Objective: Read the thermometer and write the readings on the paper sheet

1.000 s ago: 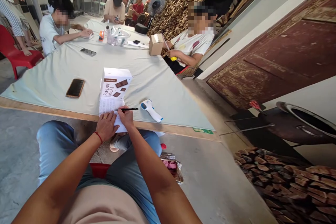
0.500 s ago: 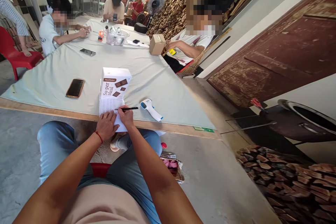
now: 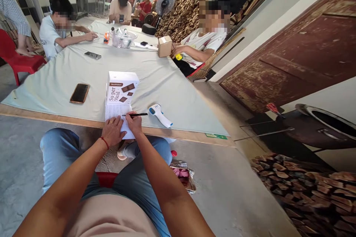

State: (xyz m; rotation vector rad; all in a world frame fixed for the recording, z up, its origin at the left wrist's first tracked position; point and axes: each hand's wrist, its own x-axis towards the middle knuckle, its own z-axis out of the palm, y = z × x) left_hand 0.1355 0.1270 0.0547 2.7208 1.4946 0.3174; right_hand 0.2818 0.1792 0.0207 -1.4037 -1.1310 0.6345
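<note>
Pale cloth covers the tabletop (image 3: 55, 85), where a sheet of paper (image 3: 116, 113) lies at the near edge, just before a white box (image 3: 121, 88). Left hand (image 3: 112, 131) rests flat on the paper; right hand (image 3: 134, 123) is clamped on a black pen (image 3: 136, 114).

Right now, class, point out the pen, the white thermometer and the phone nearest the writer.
pen (image 3: 137, 114), head view, middle of its black barrel.
white thermometer (image 3: 160, 115), head view, its handle.
phone (image 3: 79, 93), head view, centre of its dark screen.
</note>
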